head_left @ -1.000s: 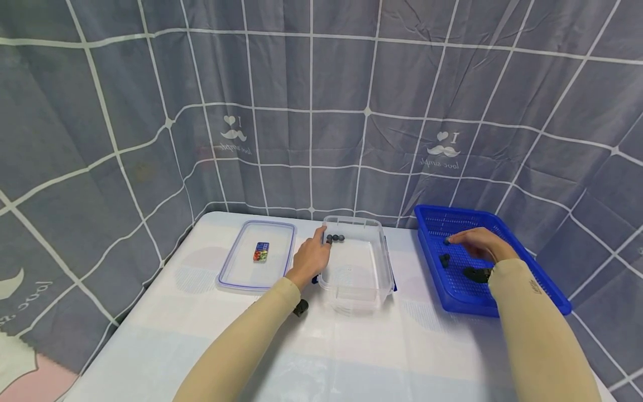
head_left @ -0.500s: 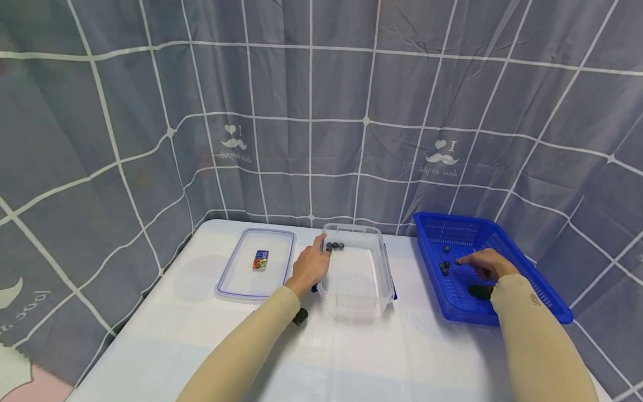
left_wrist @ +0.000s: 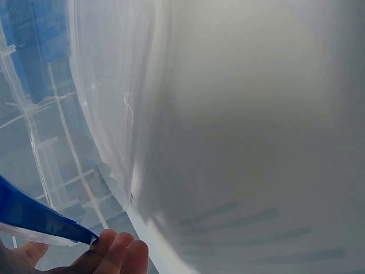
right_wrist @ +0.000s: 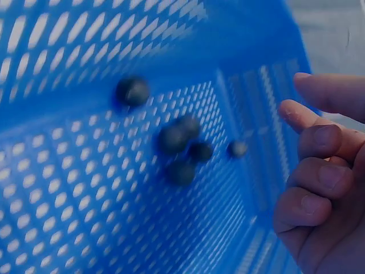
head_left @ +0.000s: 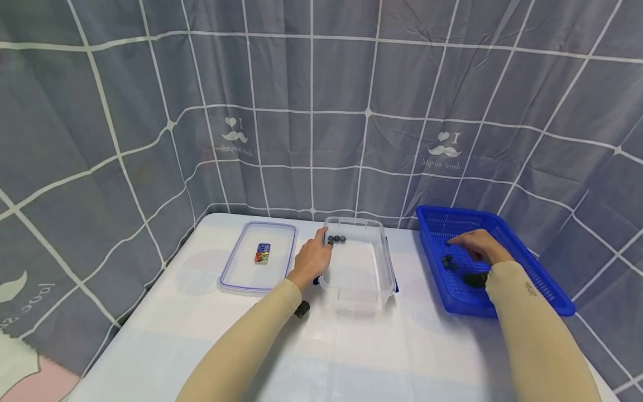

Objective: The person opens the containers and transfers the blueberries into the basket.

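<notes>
Left hand (head_left: pixel 311 260) grips clear box (head_left: pixel 354 265); right hand (head_left: pixel 481 247) (thumb apart) hovers beside dark spheres (right_wrist: pixel 173 138) in perforated basket (head_left: pixel 436 267).

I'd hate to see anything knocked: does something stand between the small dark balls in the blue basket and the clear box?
For the small dark balls, two walls: the left wall of the blue basket and the facing wall of the clear box. Nothing else visible intervenes.

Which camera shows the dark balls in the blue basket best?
The right wrist view: the dark balls look largest there, unhidden by the right hand, though blurred. The head view shows them small in the blue basket; the left wrist view shows none.
</notes>
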Available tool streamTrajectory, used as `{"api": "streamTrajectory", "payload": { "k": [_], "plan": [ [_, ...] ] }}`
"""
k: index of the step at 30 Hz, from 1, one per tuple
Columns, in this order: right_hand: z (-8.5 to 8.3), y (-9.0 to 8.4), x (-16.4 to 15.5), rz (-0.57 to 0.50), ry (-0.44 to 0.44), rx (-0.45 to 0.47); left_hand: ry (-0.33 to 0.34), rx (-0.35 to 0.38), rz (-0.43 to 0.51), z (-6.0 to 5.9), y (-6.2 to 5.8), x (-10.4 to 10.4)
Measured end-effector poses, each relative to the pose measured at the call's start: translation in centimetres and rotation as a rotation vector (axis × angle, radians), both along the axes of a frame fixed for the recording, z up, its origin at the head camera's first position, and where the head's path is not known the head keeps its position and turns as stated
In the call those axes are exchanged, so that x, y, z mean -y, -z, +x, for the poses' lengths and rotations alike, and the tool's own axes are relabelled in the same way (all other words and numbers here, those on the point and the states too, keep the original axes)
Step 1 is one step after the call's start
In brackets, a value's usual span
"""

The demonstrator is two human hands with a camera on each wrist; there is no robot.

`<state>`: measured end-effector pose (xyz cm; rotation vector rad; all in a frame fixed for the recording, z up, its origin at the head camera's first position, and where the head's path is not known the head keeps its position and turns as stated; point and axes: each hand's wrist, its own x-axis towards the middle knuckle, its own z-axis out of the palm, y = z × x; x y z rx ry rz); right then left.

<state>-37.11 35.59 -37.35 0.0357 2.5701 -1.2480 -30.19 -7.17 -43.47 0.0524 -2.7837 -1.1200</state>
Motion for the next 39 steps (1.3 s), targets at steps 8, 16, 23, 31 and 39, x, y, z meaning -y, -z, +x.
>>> {"api": "streamTrajectory", "payload": {
  "k": [8, 16, 23, 31, 39],
  "plan": [
    [-1.1, -2.8, 3.6, 0.022, -0.068, -0.067, 0.0, -0.002, -0.03, -0.1, -0.2, -0.1],
    [-1.4, -4.8, 7.3, -0.058, -0.116, -0.095, -0.007, 0.003, -0.022, -0.1, -0.2, 0.0],
    [-1.4, -4.8, 11.3, -0.136, -0.124, -0.09, -0.006, 0.004, -0.014, -0.1, -0.3, 0.0],
    [-1.9, -3.5, 15.3, -0.217, -0.155, -0.052, -0.002, 0.013, -0.007, 0.1, -0.1, 0.0],
    [-2.4, -1.8, 19.4, -0.312, -0.168, -0.024, -0.003, 0.012, -0.01, -0.1, -0.2, 0.0]
  ]
}}
